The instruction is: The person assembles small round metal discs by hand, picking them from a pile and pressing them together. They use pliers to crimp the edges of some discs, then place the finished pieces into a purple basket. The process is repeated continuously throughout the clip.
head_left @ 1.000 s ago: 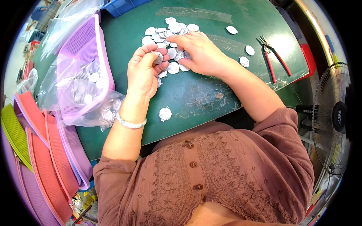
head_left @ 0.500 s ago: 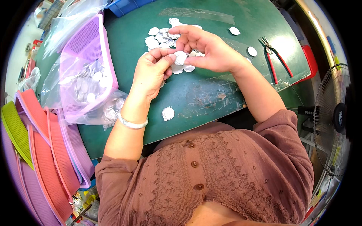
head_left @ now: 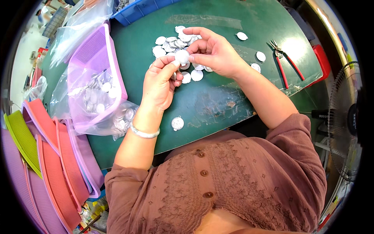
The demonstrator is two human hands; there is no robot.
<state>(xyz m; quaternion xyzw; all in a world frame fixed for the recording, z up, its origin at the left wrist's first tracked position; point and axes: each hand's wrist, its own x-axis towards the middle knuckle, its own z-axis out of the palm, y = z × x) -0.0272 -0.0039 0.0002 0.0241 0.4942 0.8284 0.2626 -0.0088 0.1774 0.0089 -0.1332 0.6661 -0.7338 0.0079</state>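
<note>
My left hand [head_left: 159, 80] pinches a round silver pendant [head_left: 182, 57] between thumb and fingers, its bright, plain-looking face upward. At the pendant's right edge, the thumb and a bent finger of my right hand [head_left: 218, 52] take hold of it, while the index finger stretches out above. Beyond and partly beneath the hands lies a pile of similar silver pendants [head_left: 170, 46]. A single pendant [head_left: 177, 123] with a small loop and a patterned face rests near the table's front edge. Something small shows under the curled fingers of my left hand, too hidden to name.
Red-handled pliers [head_left: 281, 58] lie on the green table [head_left: 218, 105] at right, near a few separate pendants [head_left: 260, 57]. At left stand a purple basket [head_left: 119, 74] with bagged pendants and stacked coloured baskets [head_left: 70, 160]. A blue crate [head_left: 136, 13] is behind; a fan [head_left: 344, 121] stands right.
The held pendant showed a patterned face and now shows a plain, bright one. My right thumb and finger have come in onto its edge. The whole view has shifted slightly.
</note>
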